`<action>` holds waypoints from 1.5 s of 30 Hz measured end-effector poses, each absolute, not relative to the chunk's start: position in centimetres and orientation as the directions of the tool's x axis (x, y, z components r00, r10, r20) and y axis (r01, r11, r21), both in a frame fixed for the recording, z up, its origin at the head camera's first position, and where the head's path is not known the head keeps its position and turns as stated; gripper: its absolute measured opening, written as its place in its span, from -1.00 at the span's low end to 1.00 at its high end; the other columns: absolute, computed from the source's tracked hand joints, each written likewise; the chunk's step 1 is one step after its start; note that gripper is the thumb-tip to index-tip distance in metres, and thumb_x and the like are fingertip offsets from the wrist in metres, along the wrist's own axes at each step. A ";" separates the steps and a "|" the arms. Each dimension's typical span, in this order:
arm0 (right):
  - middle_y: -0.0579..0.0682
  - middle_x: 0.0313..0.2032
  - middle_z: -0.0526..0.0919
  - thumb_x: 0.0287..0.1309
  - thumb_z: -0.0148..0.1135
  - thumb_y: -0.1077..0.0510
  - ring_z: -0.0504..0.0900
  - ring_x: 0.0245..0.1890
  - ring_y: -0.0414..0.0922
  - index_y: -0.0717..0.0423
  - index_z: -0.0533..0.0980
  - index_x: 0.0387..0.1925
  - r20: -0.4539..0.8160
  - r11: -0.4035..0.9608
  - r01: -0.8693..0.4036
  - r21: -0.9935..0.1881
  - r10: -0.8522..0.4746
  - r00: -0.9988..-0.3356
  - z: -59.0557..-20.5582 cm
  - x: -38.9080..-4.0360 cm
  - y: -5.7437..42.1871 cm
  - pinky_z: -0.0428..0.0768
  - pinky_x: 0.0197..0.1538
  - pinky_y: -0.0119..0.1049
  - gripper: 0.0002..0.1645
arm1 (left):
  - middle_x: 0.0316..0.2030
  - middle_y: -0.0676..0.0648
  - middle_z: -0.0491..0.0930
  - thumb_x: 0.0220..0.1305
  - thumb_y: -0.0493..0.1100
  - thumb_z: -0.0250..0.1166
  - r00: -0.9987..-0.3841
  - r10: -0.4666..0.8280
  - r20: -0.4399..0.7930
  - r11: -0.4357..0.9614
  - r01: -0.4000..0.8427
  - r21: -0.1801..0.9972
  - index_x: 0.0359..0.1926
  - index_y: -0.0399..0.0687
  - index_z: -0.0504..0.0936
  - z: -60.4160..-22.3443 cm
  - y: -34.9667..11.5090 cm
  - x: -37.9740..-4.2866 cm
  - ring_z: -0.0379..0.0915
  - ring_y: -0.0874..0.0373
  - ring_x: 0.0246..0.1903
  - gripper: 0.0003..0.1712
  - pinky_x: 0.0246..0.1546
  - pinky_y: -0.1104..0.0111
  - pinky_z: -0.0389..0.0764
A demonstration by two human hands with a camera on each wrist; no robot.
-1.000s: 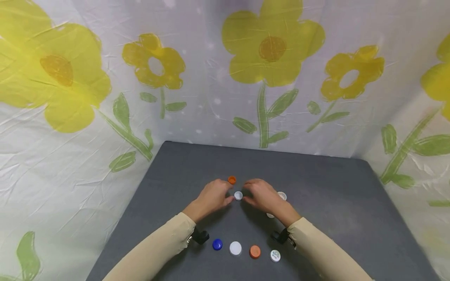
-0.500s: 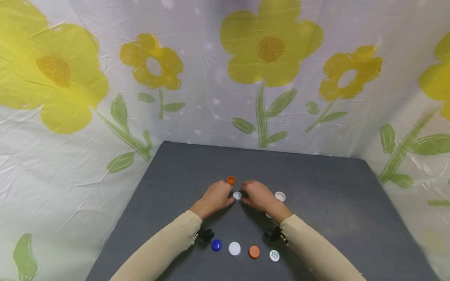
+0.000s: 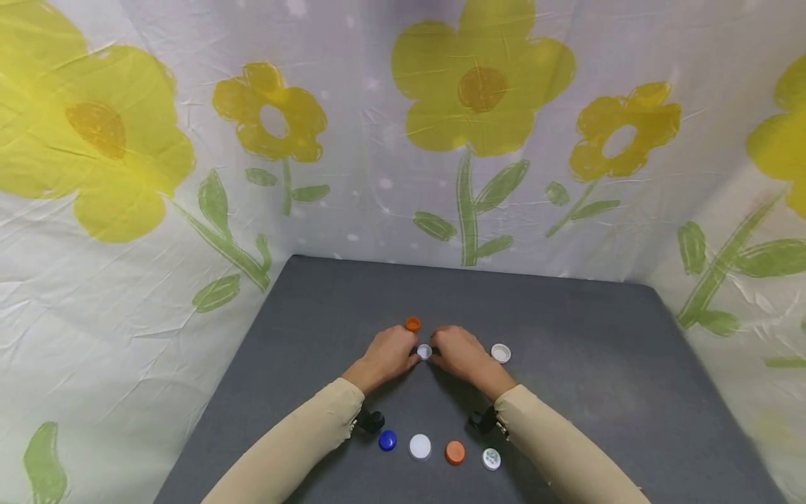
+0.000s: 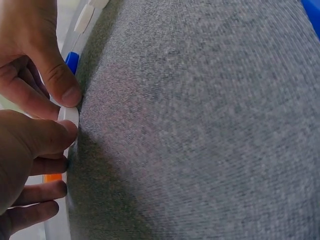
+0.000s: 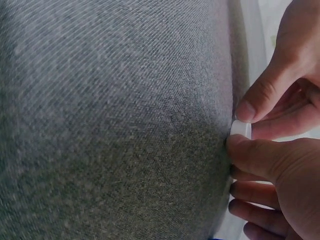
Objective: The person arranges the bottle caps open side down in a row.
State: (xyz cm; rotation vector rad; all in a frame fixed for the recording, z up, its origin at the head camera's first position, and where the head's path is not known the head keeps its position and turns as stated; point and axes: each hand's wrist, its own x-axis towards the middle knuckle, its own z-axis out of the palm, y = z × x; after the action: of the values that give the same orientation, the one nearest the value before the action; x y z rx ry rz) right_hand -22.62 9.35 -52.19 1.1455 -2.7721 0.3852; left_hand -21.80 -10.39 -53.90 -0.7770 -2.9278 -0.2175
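Note:
Between my two hands lies a small white bottle cap [image 3: 425, 351], hollow side up on the dark table. My left hand [image 3: 387, 355] pinches it from the left, thumb at its near side, as the left wrist view shows the cap [image 4: 70, 115] at the thumb tip. From the right, my right hand [image 3: 464, 357] pinches the same cap [image 5: 241, 129] with thumb and curled fingers. An orange cap [image 3: 412, 323], open side up, sits just beyond the left fingers. In the left wrist view a blue cap [image 4: 72, 61] shows past the right hand.
A white cap [image 3: 500, 353] lies open side up right of my right hand. Nearer to me, in a row, are a blue cap [image 3: 387, 439], a plain white cap [image 3: 420, 446], an orange cap [image 3: 455, 452] and a printed white cap [image 3: 491, 459]. A flowered curtain [image 3: 365, 210] surrounds the table.
Both hands have drawn in from either side onto the small white cap. Another white cap, partly seen by the right wrist before, is now hidden under that arm.

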 end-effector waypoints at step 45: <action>0.07 0.09 0.84 0.30 0.53 0.16 0.80 0.13 0.02 0.17 0.75 0.10 0.395 0.563 -0.753 -0.342 -0.641 -0.658 -47.7 -16.0 12.3 0.76 0.17 0.00 -0.63 | -0.14 0.02 0.87 0.26 -0.07 0.64 -0.614 0.617 0.492 0.662 0.743 0.098 -0.08 -0.06 0.86 -48.8 -11.9 -15.4 0.74 0.09 -0.06 -0.73 -0.01 0.20 0.76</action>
State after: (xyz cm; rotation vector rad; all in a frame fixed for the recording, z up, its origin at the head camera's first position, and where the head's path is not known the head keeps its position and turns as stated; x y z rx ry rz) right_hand -16.02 12.26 -47.73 1.1657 -2.5706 0.7226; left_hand -15.38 -11.91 -48.83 -1.0649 -2.4596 -0.4094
